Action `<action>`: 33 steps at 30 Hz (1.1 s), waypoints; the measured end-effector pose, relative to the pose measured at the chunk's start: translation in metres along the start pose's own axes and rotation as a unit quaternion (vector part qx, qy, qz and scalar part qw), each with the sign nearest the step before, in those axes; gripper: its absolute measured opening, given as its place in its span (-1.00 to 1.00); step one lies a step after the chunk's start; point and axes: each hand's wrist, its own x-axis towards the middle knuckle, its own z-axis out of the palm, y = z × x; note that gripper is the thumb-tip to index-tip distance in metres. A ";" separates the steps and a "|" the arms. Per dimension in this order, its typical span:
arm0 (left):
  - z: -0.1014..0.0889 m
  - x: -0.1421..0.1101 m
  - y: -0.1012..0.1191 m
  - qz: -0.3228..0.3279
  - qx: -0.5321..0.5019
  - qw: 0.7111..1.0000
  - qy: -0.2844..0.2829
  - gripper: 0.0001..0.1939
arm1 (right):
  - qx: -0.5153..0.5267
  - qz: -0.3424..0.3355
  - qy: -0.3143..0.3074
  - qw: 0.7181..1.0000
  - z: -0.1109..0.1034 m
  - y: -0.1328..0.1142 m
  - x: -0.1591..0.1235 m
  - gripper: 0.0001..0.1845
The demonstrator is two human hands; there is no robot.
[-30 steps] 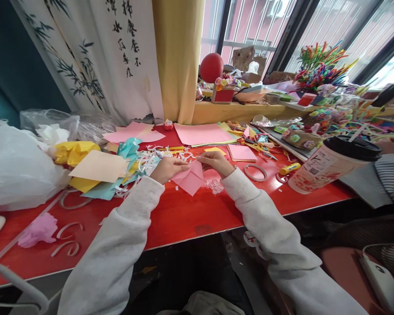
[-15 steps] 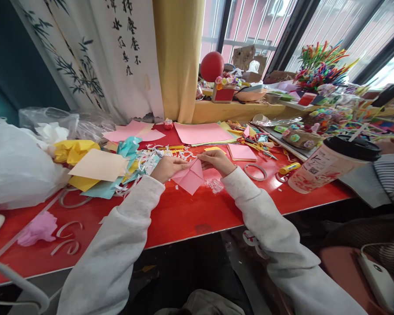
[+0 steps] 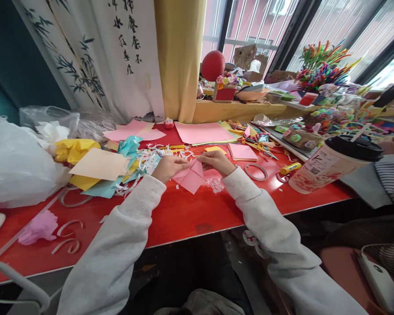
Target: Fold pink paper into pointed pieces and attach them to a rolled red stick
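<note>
A folded pink paper (image 3: 191,178) is held just above the red table (image 3: 184,214), pointed end toward me. My left hand (image 3: 167,167) pinches its upper left edge with closed fingers. My right hand (image 3: 216,161) pinches the upper right edge, fingertips close to those of the left. Both arms wear light grey sleeves. Shredded white paper strips (image 3: 154,156) lie just behind my left hand.
Loose coloured sheets (image 3: 98,165) and a white plastic bag (image 3: 16,162) crowd the left. A lidded paper cup (image 3: 331,164), a tape ring (image 3: 255,171) and a glue stick (image 3: 289,168) sit right. Another person's striped sleeve (image 3: 392,177) rests at the far right. A pink paper flower (image 3: 39,227) lies near left.
The hands and the pink paper have barely moved; the view has shifted slightly.
</note>
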 end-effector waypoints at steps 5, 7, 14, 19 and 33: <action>0.001 -0.001 0.001 -0.004 0.003 1.000 -0.001 -0.61 | -0.004 -0.021 -0.005 1.000 0.000 0.001 0.000 -0.64; 0.001 -0.002 0.002 -0.013 -0.001 1.000 -0.001 -0.60 | -0.002 -0.032 -0.005 0.999 0.000 0.001 0.000 -0.65; -0.001 -0.002 0.001 -0.019 -0.039 0.999 -0.032 -0.63 | -0.028 -0.095 -0.005 0.995 -0.001 0.005 0.002 -0.68; 0.001 -0.003 0.001 -0.039 -0.027 0.997 -0.065 -0.74 | -0.118 -0.144 0.017 0.982 -0.002 0.008 0.004 -0.67; -0.004 0.003 -0.013 -0.032 0.045 0.988 -0.147 -0.63 | -0.169 -0.171 0.017 0.971 -0.004 0.008 0.004 -0.68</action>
